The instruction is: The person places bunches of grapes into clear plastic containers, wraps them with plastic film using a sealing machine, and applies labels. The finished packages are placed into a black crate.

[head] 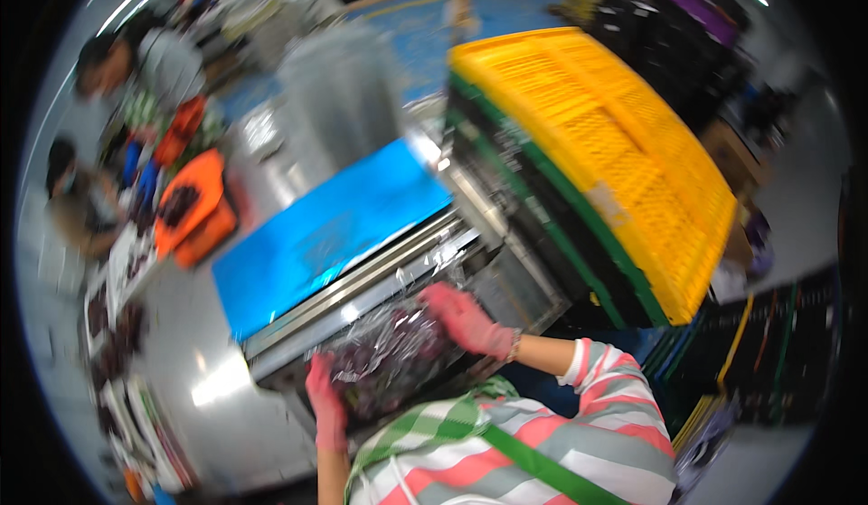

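Clear plastic film (pixel 386 342) lies stretched and wrinkled between my two pink-gloved hands. Beneath it sits dark purple produce (pixel 369 396), too blurred to name more exactly. My left hand (pixel 327 400) grips the film at its left end, close to the produce. At the right end my right hand (pixel 464 322) has its fingers closed on the film. Just beyond the hands runs the metal front of a film-wrapping station (pixel 352 281), topped by a blue panel (pixel 332 234). The container under the produce is mostly hidden by film and hands.
Stacked crates with a yellow lid-like top (pixel 590 152) rise close on my right. Left is a steel table (pixel 203 342) with an orange basket (pixel 196 213) and more dark produce (pixel 122 335). Co-workers (pixel 163 64) stand at the far left. A grey bin (pixel 342 84) stands behind the station.
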{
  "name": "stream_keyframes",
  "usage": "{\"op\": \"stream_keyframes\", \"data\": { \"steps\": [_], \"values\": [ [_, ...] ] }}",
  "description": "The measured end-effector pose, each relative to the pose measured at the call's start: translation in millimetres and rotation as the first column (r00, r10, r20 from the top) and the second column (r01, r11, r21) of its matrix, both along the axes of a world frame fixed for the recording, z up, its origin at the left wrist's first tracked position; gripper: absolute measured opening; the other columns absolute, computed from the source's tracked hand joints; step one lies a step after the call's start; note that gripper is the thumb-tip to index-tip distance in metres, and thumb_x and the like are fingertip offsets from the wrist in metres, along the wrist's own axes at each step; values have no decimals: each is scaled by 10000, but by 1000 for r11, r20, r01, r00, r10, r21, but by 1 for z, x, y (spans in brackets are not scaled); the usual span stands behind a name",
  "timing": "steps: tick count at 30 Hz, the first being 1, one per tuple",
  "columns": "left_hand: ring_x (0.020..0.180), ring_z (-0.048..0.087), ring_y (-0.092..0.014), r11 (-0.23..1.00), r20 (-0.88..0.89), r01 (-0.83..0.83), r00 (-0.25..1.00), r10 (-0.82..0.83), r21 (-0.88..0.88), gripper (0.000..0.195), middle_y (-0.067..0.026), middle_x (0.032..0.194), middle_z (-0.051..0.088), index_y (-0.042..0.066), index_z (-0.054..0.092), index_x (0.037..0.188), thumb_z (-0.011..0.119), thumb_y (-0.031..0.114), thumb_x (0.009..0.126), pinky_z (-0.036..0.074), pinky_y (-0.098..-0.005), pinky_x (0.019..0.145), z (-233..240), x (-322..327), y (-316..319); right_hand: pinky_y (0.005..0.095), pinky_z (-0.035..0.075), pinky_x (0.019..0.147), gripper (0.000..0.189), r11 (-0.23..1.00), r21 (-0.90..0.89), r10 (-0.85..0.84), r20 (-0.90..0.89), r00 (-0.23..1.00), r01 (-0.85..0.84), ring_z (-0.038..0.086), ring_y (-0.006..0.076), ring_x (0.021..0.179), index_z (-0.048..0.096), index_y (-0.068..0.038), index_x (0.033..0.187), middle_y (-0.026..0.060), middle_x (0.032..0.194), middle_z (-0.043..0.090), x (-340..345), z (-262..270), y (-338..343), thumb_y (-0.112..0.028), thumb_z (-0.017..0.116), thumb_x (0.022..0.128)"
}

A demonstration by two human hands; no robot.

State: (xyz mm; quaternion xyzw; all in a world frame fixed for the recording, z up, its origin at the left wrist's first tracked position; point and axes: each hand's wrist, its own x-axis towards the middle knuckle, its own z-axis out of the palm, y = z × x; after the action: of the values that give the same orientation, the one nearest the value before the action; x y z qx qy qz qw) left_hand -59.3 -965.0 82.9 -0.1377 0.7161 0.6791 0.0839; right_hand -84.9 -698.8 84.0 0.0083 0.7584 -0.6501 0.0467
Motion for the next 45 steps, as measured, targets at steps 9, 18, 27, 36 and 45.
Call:
{"op": "stream_keyframes", "data": {
  "steps": [9,18,27,36,45],
  "values": [
    [1025,543,-143,896,-204,7,973,-109,-443,360,-98,1074,607,-33,543,1103,462,261,912,403,-255,892,-46,40,1,340,395,920,349,808,557,177,81,981,-191,525,322,1030,557,11,1043,173,1065,567,24,-48,5,-242,339,941],
    [751,574,-128,930,-44,-301,947,317,213,293,-57,906,571,63,520,1099,521,286,909,501,-266,700,-11,58,-35,237,433,791,251,957,-97,-281,-69,957,274,547,96,851,569,-36,1084,26,970,603,27,-7,40,-213,522,912],
    [836,551,-107,983,127,-182,976,178,20,310,-41,968,575,58,518,1167,506,229,908,479,-248,726,-28,63,6,271,460,759,276,867,467,-144,-94,985,171,566,152,843,550,-46,1084,53,934,600,29,-40,31,-254,493,913],
    [794,493,-40,922,-12,-309,947,320,233,212,28,849,574,17,596,974,507,197,909,413,-192,724,-30,47,14,287,429,850,391,987,-101,133,50,990,-128,575,147,899,593,2,1008,60,975,629,8,-13,-11,-320,385,937],
    [979,540,-177,887,-392,-384,798,458,255,321,-100,1080,563,11,556,1062,520,272,880,424,-302,865,24,47,4,287,434,839,421,730,-681,262,191,946,-65,554,152,935,566,-12,1019,72,1033,590,-1,51,-43,-363,342,961]
  ]
}}
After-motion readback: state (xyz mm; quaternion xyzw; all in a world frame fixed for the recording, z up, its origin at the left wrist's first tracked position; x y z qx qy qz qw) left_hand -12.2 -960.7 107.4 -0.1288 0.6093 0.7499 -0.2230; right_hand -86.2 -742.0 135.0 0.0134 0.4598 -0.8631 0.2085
